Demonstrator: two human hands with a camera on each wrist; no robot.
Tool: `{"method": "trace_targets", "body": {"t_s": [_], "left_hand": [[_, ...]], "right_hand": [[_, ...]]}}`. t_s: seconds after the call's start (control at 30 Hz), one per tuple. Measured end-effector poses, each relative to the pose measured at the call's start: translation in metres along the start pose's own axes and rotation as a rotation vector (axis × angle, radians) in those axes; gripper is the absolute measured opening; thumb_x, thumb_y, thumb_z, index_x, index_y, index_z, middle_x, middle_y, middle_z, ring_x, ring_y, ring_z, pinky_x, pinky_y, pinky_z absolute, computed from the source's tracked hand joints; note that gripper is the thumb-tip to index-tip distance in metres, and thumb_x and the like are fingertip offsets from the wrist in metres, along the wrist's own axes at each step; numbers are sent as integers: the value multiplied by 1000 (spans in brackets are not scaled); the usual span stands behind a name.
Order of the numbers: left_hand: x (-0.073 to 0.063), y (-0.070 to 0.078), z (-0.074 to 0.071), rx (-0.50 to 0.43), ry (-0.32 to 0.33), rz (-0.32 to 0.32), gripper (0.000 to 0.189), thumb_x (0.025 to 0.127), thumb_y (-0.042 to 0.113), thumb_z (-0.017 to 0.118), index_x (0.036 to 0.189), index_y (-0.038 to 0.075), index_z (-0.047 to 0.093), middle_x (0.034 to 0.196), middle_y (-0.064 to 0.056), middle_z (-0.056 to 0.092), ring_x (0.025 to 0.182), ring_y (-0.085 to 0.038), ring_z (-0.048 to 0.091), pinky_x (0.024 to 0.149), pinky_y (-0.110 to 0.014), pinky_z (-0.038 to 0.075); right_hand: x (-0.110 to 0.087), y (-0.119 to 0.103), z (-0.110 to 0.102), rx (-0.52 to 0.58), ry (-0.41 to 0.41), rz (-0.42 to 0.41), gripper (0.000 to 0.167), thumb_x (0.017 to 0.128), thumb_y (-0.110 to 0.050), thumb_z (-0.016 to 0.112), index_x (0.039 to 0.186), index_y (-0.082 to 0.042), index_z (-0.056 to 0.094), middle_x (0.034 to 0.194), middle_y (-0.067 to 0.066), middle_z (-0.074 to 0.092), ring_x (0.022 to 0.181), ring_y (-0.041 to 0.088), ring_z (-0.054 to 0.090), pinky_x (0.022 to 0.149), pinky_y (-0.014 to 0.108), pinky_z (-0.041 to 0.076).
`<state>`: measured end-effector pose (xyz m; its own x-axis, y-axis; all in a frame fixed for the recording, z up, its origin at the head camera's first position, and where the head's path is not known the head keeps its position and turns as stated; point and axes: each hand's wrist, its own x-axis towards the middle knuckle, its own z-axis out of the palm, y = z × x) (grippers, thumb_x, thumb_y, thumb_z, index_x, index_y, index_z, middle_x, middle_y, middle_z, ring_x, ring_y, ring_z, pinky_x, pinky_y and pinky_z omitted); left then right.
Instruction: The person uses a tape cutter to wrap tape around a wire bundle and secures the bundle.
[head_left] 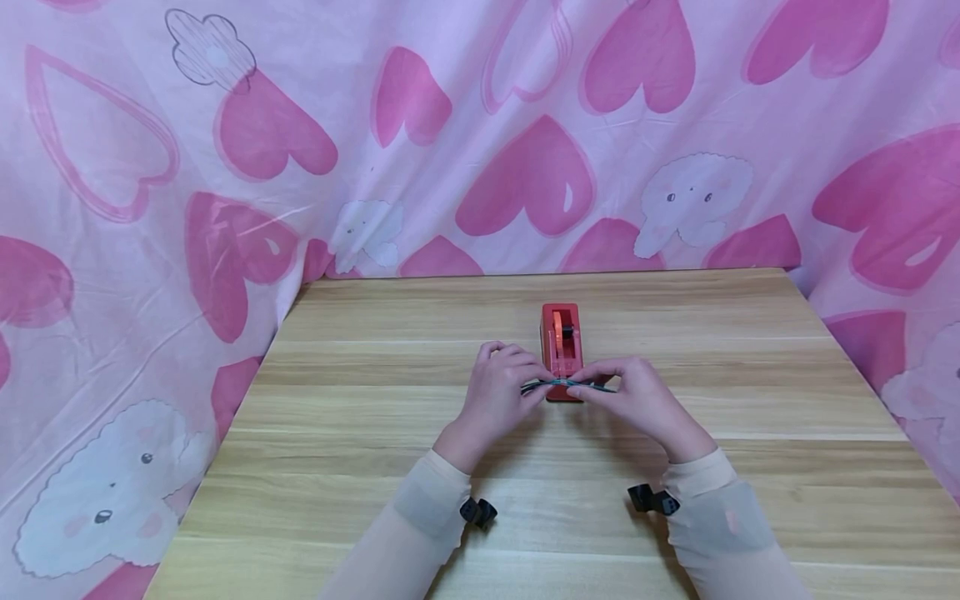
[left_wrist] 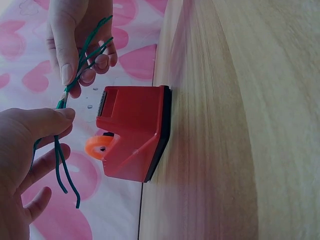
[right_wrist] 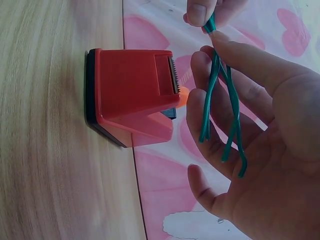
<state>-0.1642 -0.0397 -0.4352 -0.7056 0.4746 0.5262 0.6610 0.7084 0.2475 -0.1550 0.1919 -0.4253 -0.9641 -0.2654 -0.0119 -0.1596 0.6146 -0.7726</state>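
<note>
Both hands pinch a small bundle of thin green wires (right_wrist: 233, 107) at its middle, raised in front of a red tape dispenser (left_wrist: 131, 132). My left hand (head_left: 501, 387) holds one side between thumb and index finger, the other fingers loosely spread. My right hand (head_left: 637, 398) pinches the bundle close beside it with thumb and fingertips. Loose wire ends fan out past each hand. A pale wrap, perhaps clear tape, shows at the middle of the bundle in the left wrist view. The dispenser stands upright, its toothed cutter facing the hands, with an orange roll (left_wrist: 96, 147) inside.
The wooden table (head_left: 337, 467) stretches out around the hands, with its far edge behind the dispenser. A pink curtain (head_left: 450, 183) with hearts hangs along the back and sides. Black devices (head_left: 478, 512) sit on both wrists.
</note>
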Motion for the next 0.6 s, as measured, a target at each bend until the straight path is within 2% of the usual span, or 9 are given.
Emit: {"method": "trace_targets", "body": {"t_s": [0.27, 0.6], "left_hand": [[0, 0, 0, 3, -6, -6, 9, 85, 29, 87, 93, 27, 83, 96, 13, 79, 102, -9, 67, 102, -39, 44], [-1, 0, 1, 5, 20, 0, 10, 85, 29, 87, 94, 26, 83, 96, 12, 79, 99, -10, 67, 101, -40, 45]], "right_hand": [[0, 0, 0, 15, -3, -10, 14, 90, -31, 82, 102, -23, 82, 100, -4, 78, 92, 20, 62, 79, 36, 46], [-2, -3, 2, -17, 23, -13, 14, 89, -30, 83, 101, -23, 82, 98, -3, 77, 91, 20, 59, 68, 29, 44]]}}
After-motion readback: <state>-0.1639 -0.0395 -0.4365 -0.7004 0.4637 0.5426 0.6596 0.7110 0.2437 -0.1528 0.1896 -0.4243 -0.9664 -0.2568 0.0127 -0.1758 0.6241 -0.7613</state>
